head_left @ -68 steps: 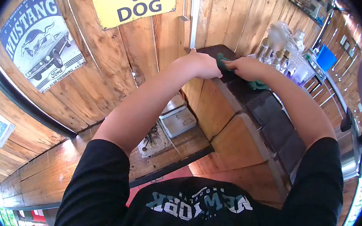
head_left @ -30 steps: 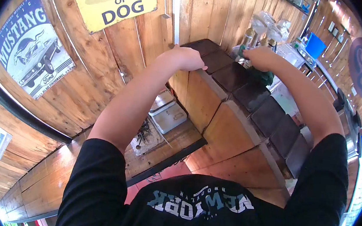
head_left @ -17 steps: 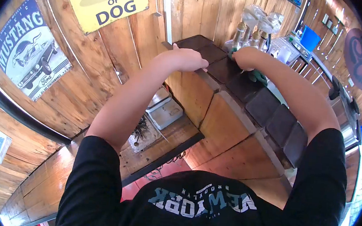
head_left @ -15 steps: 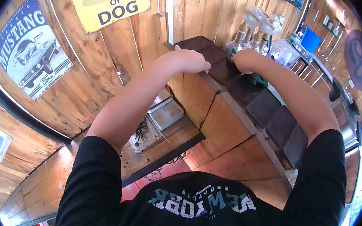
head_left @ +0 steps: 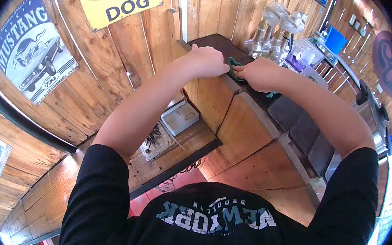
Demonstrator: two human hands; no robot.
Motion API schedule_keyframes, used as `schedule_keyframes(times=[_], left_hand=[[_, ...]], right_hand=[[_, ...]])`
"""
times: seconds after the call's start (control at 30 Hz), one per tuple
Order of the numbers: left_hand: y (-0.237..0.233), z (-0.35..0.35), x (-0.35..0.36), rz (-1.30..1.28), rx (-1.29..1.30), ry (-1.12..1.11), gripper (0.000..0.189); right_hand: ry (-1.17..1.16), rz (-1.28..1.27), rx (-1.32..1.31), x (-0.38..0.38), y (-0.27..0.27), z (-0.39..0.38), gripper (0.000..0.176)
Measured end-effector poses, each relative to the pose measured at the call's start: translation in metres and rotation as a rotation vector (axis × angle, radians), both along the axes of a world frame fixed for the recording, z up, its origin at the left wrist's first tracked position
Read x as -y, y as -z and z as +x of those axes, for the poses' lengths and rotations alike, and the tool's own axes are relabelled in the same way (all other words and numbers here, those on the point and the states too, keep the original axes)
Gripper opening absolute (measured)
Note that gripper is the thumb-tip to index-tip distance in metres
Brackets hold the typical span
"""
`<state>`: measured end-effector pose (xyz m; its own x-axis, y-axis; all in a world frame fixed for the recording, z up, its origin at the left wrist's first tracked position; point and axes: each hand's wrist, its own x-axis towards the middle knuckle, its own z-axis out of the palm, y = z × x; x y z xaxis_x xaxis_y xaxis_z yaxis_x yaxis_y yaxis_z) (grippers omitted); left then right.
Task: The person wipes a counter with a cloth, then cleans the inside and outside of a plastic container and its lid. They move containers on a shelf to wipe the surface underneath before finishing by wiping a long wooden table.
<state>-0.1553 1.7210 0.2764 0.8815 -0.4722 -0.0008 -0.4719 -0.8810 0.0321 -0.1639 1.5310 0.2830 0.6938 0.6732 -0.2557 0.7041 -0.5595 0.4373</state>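
Green cloth [head_left: 231, 65] is on the dark tiled counter [head_left: 284, 113], toward its far left corner, bunched under the right hand [head_left: 258, 74]. One bit sticks out past the fingertips, another shows below the wrist; the middle is hidden. Right hand looks closed on it, palm down, fingers pointing at the left hand [head_left: 207, 63]. Hands are near each other but apart. Left fingers bend down at the counter's front edge near the wall; can't tell whether they grip it or just rest there. Handling, my read: cloth is light, limp, nothing to break, folds anywhere. Best hold is a bunched wad at the middle, fingers spread over it, since a corner pinch would leave the rest trailing. Damp or dry, can't tell (if wet, expect it to cling to the tiles a bit). Fragile stuff is the bottles [head_left: 275, 47], upright by the back edge, just beyond the right hand; a loose tail could snag one. White tray [head_left: 177, 118] sits on the lower wooden shelf [head_left: 196, 142], left of the counter's front face, well clear of the cloth.
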Motion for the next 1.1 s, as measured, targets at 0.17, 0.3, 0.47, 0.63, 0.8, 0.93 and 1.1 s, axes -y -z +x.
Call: schedule_keyframes(times=[0.17,0.3,0.47,0.63,0.8,0.93,1.1], left_hand=[[0.0,-0.018,0.011,0.007,-0.025,0.02,0.044],[-0.015,-0.026,0.019,0.082,-0.108,-0.046,0.051],[-0.013,-0.027,0.02,0.064,-0.136,-0.038,0.055],[-0.018,-0.025,0.022,0.108,-0.187,-0.061,0.056],[-0.015,-0.019,0.023,0.1,-0.199,-0.047,0.055],[-0.018,-0.023,0.022,0.082,-0.209,-0.05,0.053],[-0.016,-0.02,0.022,0.09,-0.227,-0.066,0.052]], right_hand=[[-0.013,0.009,0.037,0.002,0.005,-0.003,0.042],[0.018,-0.045,0.017,0.005,-0.009,-0.021,0.043],[0.029,-0.064,-0.034,0.025,-0.013,-0.025,0.046],[0.083,-0.038,-0.007,0.045,-0.011,-0.001,0.048],[0.374,-0.162,-0.02,0.051,-0.018,0.031,0.046],[0.191,-0.036,0.047,0.041,0.005,0.03,0.053],[0.104,0.092,-0.137,0.037,0.003,0.022,0.056]])
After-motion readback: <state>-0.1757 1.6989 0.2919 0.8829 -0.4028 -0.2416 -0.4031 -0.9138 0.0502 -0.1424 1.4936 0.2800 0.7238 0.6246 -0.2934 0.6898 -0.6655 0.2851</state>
